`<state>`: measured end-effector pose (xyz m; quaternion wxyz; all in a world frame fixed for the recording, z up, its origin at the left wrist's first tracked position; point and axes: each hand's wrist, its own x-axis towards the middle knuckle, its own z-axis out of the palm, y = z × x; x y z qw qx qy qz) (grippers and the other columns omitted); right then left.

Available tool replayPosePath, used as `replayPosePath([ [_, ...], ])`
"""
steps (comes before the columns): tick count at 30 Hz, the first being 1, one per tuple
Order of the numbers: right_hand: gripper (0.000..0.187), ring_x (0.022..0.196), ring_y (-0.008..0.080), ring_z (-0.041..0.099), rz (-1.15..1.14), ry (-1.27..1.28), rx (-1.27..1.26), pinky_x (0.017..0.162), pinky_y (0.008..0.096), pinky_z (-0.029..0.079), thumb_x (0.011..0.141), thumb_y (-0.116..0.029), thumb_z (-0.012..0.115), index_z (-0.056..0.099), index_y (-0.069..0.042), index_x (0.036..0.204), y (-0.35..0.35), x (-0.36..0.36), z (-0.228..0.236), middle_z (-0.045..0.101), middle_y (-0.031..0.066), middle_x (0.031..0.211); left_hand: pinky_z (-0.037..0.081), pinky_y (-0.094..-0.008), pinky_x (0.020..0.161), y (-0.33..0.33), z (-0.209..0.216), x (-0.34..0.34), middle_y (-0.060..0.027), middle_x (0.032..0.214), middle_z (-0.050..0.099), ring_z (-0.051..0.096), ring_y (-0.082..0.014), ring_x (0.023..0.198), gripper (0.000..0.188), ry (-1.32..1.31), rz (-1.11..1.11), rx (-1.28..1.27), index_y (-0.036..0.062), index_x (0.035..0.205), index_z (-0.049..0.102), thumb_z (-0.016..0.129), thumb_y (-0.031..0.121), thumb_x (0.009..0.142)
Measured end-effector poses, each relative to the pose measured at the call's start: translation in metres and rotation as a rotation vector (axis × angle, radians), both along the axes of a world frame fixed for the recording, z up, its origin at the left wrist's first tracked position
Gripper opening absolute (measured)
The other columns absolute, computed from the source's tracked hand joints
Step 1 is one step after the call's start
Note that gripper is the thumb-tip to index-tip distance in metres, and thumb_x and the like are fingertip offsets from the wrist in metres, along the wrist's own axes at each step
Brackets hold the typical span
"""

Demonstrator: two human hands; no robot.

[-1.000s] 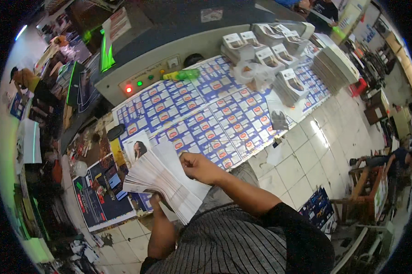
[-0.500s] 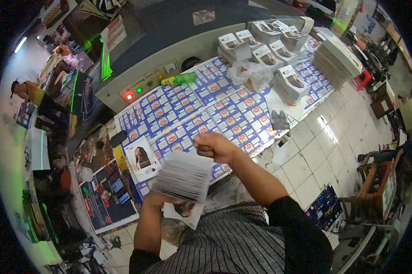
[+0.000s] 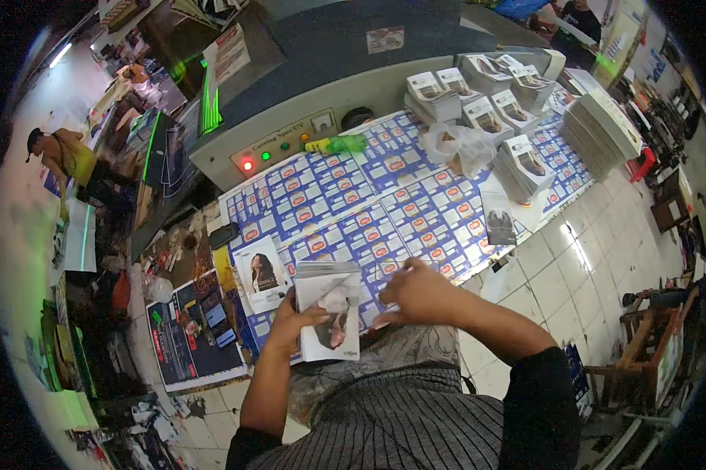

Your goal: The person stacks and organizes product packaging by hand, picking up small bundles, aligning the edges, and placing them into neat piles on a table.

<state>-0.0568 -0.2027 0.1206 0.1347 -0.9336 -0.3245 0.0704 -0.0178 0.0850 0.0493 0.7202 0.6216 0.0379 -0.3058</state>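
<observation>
My left hand grips a thick stack of printed sheets near my lap, its thumb pressed across the front. The top sheet is white with a dark-haired portrait, upside down to me. To the right of the stack, apart from it, my right hand holds nothing; its thumb and bent fingers are spread. A single white sheet with a portrait lies on the table just beyond my left hand.
Blue printed sheets cover the table. At its far right stand several stacks of portrait sheets, a clear plastic bag and a tall pile. A green bottle lies by the grey machine. Another person bends at far left.
The stack has tipped so its front sheet faces up, and my left thumb now shows on it. My right hand has moved down and loosened from a fist. The whole view has shifted.
</observation>
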Motion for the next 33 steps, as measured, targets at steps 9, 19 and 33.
replayPosePath([
  [9, 0.065, 0.102, 0.0261, 0.063, -0.518, 0.984, 0.815, 0.086, 0.0404, 0.048, 0.099, -0.057, 0.033, 0.057, -0.002, 0.125, 0.010, 0.010, -0.108, 0.067, 0.0166, 0.110, 0.054, -0.0406, 0.079, -0.011, -0.005, -0.006, -0.0158, 0.110, 0.065, 0.066, -0.0283, 0.094, 0.064, -0.057, -0.123, -0.303, -0.0033, 0.124, 0.054, 0.076, 0.004, 0.064],
  [19, 0.101, 0.127, 0.0261, 0.043, -0.595, 0.788, 1.641, 0.108, 0.0459, 0.032, 0.072, -0.065, 0.072, 0.025, -0.015, 0.146, 0.075, -0.011, -0.224, 0.045, 0.0076, 0.139, 0.055, -0.0413, 0.072, -0.064, -0.037, 0.022, -0.0144, 0.091, 0.061, 0.064, -0.0287, 0.082, 0.037, 0.045, 0.261, -0.639, 0.0002, 0.117, 0.053, 0.066, 0.007, 0.083],
  [33, 0.073, 0.114, 0.0232, 0.056, -0.890, 0.718, 2.215, 0.097, 0.0365, 0.046, 0.078, -0.018, 0.076, 0.036, -0.005, 0.137, 0.050, -0.003, -0.102, 0.053, 0.0082, 0.127, 0.048, -0.0360, 0.095, -0.124, -0.021, 0.031, -0.0084, 0.117, 0.060, 0.059, -0.0222, 0.109, 0.058, -0.105, 0.375, -0.428, 0.0060, 0.129, 0.043, 0.069, -0.003, 0.078],
])
